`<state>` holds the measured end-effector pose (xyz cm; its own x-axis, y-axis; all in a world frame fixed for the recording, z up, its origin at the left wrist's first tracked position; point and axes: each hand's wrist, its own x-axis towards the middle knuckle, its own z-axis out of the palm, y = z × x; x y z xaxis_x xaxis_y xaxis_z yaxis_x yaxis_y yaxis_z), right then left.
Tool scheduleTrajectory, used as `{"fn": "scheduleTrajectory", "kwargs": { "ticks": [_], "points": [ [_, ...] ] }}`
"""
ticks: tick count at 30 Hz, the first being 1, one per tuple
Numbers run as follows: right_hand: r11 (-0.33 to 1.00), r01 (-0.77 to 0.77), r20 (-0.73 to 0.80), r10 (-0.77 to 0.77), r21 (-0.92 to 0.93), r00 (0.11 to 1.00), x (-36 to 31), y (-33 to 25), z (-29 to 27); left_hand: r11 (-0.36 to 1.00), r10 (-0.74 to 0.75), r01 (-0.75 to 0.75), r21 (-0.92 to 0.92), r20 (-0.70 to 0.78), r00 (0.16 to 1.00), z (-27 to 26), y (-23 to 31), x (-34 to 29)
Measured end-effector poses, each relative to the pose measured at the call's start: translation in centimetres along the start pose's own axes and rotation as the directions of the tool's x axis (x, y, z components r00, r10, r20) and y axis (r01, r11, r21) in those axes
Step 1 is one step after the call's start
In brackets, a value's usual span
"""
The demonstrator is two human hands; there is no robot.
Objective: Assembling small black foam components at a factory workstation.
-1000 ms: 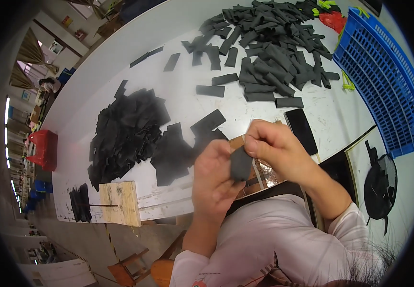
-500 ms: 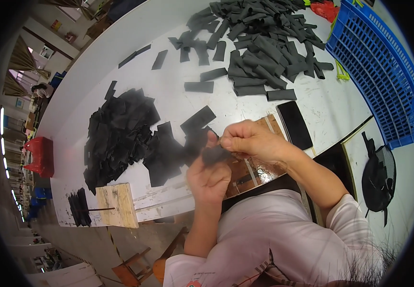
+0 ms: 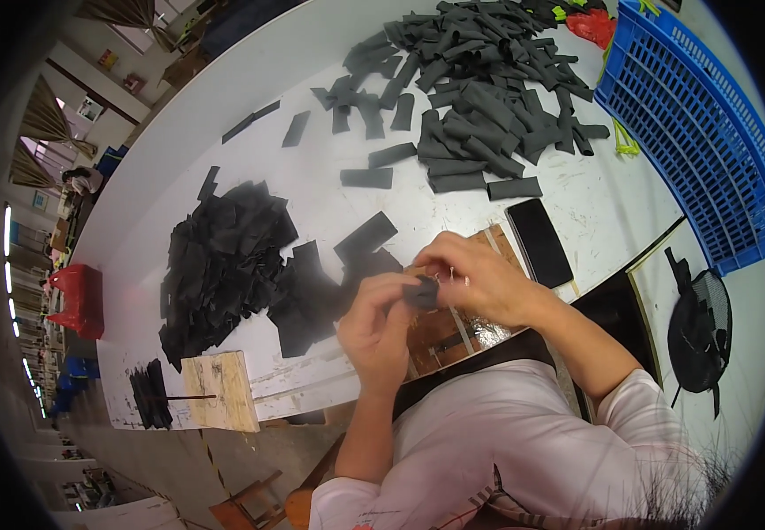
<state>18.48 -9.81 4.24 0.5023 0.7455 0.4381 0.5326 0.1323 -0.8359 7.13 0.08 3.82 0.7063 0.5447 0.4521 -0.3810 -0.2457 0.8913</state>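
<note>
Between my two hands is a small black fabric piece [image 3: 420, 293], bunched or folded over. My left hand [image 3: 375, 325] pinches it from the left with thumb and fingers. On its other side my right hand [image 3: 485, 281] has its fingers closed at the fabric's edge; a pale bit shows at those fingertips, too small to name. Flat black fabric pieces [image 3: 310, 296] lie just left of my hands, beside a larger heap of black fabric pieces [image 3: 219, 265]. Below my hands is a brown wooden board [image 3: 440, 340] with shiny strips, partly hidden by them.
Rolled dark grey fabric tubes [image 3: 479, 124] are piled at the far side of the white table [image 3: 259, 199]. A black phone [image 3: 539, 243] lies right of my hands, near a blue plastic crate [image 3: 682, 115]. A wooden block with a rod [image 3: 221, 389] sits at the left front edge.
My hands have drawn together around the fabric piece. My left hand has turned, its fingers now pointing right toward the right hand. The whole view has shifted slightly.
</note>
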Motion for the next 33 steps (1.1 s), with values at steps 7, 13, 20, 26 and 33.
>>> {"fn": "scheduleTrajectory", "kwargs": {
  "ticks": [7, 13, 20, 26, 33],
  "points": [
    [0.908, 0.158, 0.426, 0.024, -0.388, 0.904, -0.6, 1.2, -0.6, 0.968, -0.203, 0.163, -0.188, -0.216, 0.955, 0.2, -1.8, -2.2],
    [0.919, 0.086, 0.324, 0.047, -0.384, 0.945, -1.5, 1.7, -0.3, 0.965, -0.142, 0.163, -0.204, 0.112, 0.983, 1.0, -0.4, 0.2],
    [0.965, 0.012, 0.313, 0.073, -0.262, 0.947, -2.6, 3.6, 1.1, 0.960, -0.247, 0.180, 0.214, 0.346, 0.905, 0.1, -0.5, 2.1],
    [0.981, 0.100, 0.152, -0.074, -0.169, 0.986, -3.0, 4.0, 1.7, 0.940, -0.236, 0.104, 0.325, 0.399, 0.886, 0.3, -0.7, 2.4],
    [0.961, 0.071, 0.319, 0.018, -0.266, 0.948, -0.9, 0.5, -0.5, 0.999, -0.040, 0.040, -0.034, 0.007, 0.999, 1.1, 0.7, 0.2]
  ]
}}
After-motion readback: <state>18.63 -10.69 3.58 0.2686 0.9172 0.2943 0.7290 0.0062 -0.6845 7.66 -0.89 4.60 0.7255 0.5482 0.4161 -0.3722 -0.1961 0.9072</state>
